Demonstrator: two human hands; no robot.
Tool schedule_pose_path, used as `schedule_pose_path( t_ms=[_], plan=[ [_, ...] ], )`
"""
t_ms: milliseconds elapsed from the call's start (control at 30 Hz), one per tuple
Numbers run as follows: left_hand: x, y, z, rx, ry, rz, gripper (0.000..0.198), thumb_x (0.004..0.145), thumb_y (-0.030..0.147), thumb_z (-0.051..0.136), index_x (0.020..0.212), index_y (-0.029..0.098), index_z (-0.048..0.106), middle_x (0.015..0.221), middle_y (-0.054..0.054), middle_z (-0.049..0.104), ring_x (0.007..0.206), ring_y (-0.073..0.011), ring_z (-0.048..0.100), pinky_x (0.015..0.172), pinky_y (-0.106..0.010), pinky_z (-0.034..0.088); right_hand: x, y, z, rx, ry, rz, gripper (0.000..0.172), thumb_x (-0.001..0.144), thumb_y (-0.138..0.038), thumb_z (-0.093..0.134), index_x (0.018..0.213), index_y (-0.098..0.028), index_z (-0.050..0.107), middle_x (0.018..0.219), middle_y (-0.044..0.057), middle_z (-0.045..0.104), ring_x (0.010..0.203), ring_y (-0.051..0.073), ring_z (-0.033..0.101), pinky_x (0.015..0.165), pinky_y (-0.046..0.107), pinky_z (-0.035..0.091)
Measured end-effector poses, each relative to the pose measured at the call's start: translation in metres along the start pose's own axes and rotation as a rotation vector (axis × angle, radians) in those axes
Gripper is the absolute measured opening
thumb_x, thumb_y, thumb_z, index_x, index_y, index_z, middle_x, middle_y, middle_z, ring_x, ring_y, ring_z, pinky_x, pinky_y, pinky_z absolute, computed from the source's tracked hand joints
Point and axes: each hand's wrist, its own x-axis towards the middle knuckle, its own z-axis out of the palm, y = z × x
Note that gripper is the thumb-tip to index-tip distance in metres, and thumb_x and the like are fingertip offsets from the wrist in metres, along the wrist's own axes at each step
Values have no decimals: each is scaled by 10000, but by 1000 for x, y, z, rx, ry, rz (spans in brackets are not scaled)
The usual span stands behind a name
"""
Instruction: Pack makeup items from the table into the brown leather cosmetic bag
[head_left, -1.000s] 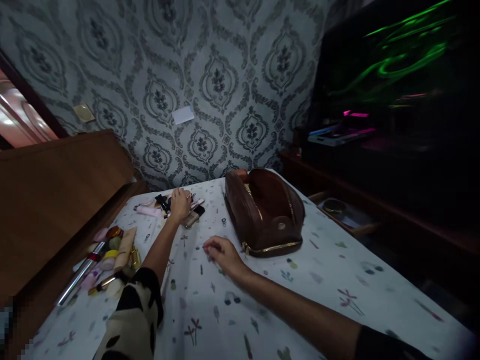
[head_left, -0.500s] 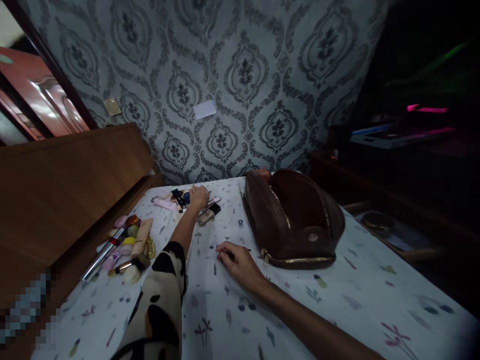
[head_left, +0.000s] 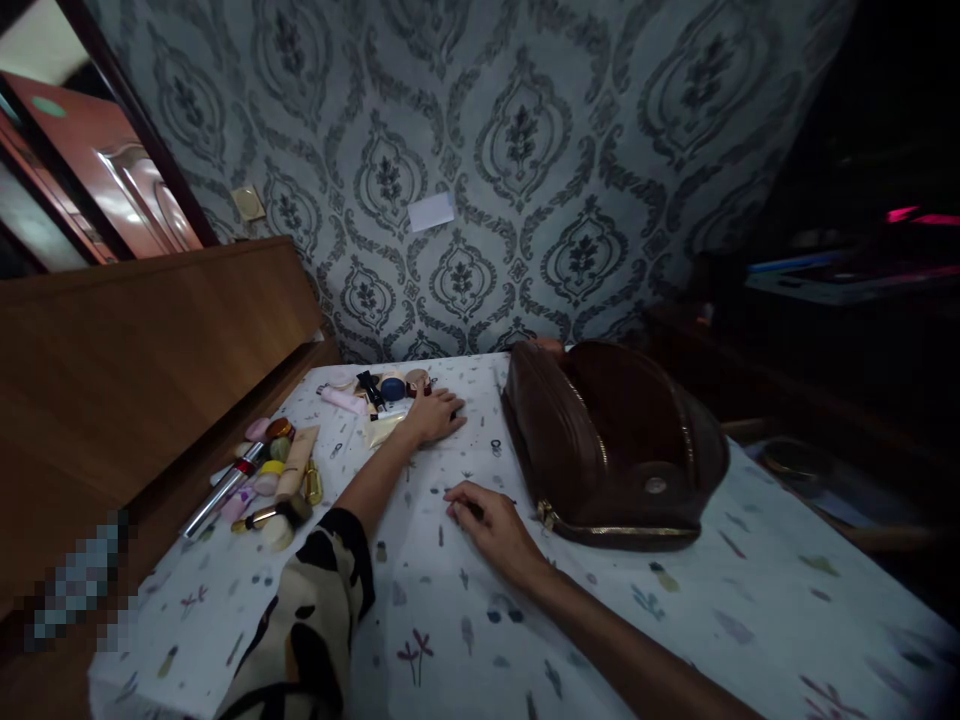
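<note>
Near the far left corner of the printed cloth [head_left: 420,610], small cosmetics [head_left: 392,387]: likely light, smooth, slippery, best pinched by their sides; left hand [head_left: 435,418] at their bag-side end, grip hidden; right hand [head_left: 495,532] nearer, fingers loosely curled, empty

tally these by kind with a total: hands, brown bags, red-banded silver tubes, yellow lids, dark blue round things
hands: 2, the left hand and right hand
brown bag: 1
red-banded silver tube: 1
yellow lid: 1
dark blue round thing: 1
total: 6
</note>
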Motion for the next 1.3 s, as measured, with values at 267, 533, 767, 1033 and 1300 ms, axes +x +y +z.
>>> schedule_pose_path(
  t_ms=[267, 533, 767, 1033, 1300],
  plan=[
    [-20, -15, -11, 44, 74, -140, 354, 972, 424, 491, 950, 151, 716, 1082, -150, 699, 1215, -301, 529, 1108, -498, 306, 0, 0, 0, -35, 1, 5, 201, 831, -253, 495, 872, -184, 679, 757, 23, 693, 686, 168, 605, 646, 268, 445],
    [6, -31, -10, 62, 191, -452, 399, 991, 400, 526, 1308, 159, 550, 1349, -132, 556, 1244, -280, 530, 1047, -504, 439, 1, 1, 1, -27, -1, -4, 207, 833, -254, 491, 882, -185, 680, 738, 17, 678, 653, 159, 579, 615, 258, 426],
    [28, -43, 0, 28, 121, -537, 363, 957, 372, 614, 1248, 158, 590, 1251, -100, 616, 1085, -230, 633, 921, -453, 554, 1, 1, 1, -35, -2, -12, 216, 827, -245, 491, 885, -173, 686, 718, 16, 664, 642, 154, 547, 612, 253, 404],
    [25, -21, -10, -15, 157, -414, 360, 961, 354, 609, 1272, 176, 580, 1302, -105, 591, 1127, -239, 615, 944, -459, 545, 3, 3, 2, -31, -5, -7, 208, 826, -248, 493, 870, -166, 680, 689, 2, 626, 623, 139, 509, 597, 239, 366],
    [27, 15, -12, -29, 177, -180, 307, 963, 320, 606, 1232, 173, 603, 1277, -96, 604, 1160, -244, 597, 970, -470, 528, 2, 6, 4, -18, 5, -17, 164, 822, -206, 525, 860, -176, 682, 681, -8, 622, 629, 133, 520, 605, 231, 372]
  ],
)
